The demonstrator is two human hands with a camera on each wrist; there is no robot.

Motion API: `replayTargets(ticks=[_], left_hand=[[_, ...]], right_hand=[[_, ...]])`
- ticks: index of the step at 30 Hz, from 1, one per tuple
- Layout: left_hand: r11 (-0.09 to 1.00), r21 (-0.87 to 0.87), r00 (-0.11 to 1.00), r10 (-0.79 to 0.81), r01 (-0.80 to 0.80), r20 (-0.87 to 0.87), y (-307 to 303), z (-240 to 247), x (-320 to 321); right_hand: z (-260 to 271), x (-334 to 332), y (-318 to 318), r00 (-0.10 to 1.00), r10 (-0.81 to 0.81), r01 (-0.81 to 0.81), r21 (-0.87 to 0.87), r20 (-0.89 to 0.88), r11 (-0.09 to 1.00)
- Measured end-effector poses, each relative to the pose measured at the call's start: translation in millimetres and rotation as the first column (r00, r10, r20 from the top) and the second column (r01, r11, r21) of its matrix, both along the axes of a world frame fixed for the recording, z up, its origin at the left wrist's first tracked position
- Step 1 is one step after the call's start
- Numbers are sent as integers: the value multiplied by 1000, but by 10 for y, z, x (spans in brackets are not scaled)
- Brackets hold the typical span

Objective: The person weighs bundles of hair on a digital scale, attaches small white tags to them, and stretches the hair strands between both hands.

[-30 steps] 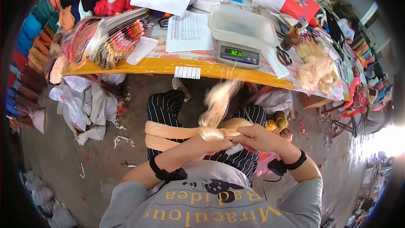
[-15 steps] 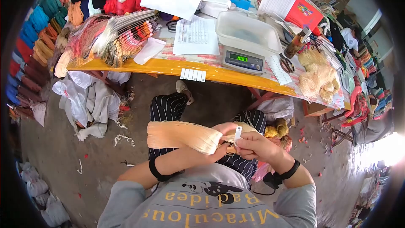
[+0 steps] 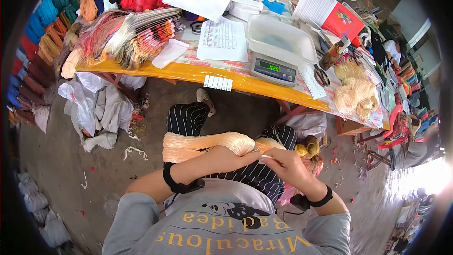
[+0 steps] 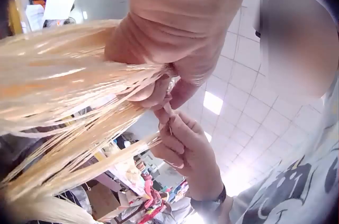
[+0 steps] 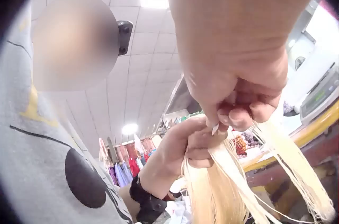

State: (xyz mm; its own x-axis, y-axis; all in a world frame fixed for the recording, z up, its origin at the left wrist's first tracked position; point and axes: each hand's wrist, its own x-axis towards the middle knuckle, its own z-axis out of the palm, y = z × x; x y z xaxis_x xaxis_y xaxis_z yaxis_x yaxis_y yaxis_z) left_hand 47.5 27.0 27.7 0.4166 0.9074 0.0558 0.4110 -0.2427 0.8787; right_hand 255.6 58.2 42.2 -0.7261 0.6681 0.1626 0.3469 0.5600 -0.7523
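Note:
A skein of shiny pale peach yarn (image 3: 203, 145) lies across the lap, its strands spreading out in the left wrist view. My left hand (image 3: 233, 158) grips the skein near its right end, with the fingers curled round the strands. Close beside it, my right hand (image 3: 285, 163) pinches a small white tag (image 5: 214, 128) between thumb and fingertips. The fingertips of both hands meet at the gathered strands. More pale yarn (image 5: 296, 173) hangs beyond the right hand in the right wrist view. The tag is mostly hidden by the fingers.
On the table ahead stands a digital scale (image 3: 273, 70) with a clear plastic tub (image 3: 281, 38). Printed sheets (image 3: 222, 41), scissors (image 3: 322, 75), loose cream yarn (image 3: 355, 87) and a bundle of coloured yarns (image 3: 130, 38) lie around it. White tags (image 3: 218, 83) line the orange table edge (image 3: 179, 74).
The right hand has turned and the tag, earlier upright and showing a number, is now mostly covered. Earlier, a loose yarn end swung up. The scale reading has dropped to 0.20.

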Motion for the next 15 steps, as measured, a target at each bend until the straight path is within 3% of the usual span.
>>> replayTargets(ticks=[1, 2, 3, 4, 6, 8, 10, 12, 13, 15], left_hand=[[996, 78, 999, 34, -34, 8, -4, 0, 10], [996, 79, 999, 34, -34, 8, -24, -71, 36], [975, 203, 996, 82, -90, 45, -54, -185, 74], [936, 320, 988, 125, -147, 88, -71, -271, 95], [950, 275, 987, 121, -145, 105, -106, -182, 83], [963, 229, 986, 116, -142, 121, -116, -113, 58], [972, 221, 997, 69, -75, 31, -78, -74, 24], [944, 310, 994, 104, -113, 45, -71, -295, 57], [906, 395, 989, 136, -149, 62, -83, -407, 76], [899, 408, 987, 137, -160, 86, -123, -440, 91]], right_hand=[[14, 2, -2, 1000, 1, -1, 0, 0, 1000], [28, 12, 0, 998, -25, 33, -157, 56, 987], [38, 22, 6, 992, -42, 76, -308, 116, 948], [33, 31, 11, 992, -42, 76, -306, 116, 949], [11, 46, 13, 996, -90, 71, -602, -1, 796], [18, 17, -17, 995, -101, 74, -585, -14, 807], [6, -10, -33, 993, -113, 78, -569, -28, 819], [-37, -23, -30, 970, -185, -14, -797, -157, 603], [-45, -25, -37, 969, -188, -13, -798, -158, 603], [-59, -20, -46, 950, -222, -160, -955, -217, 250]])
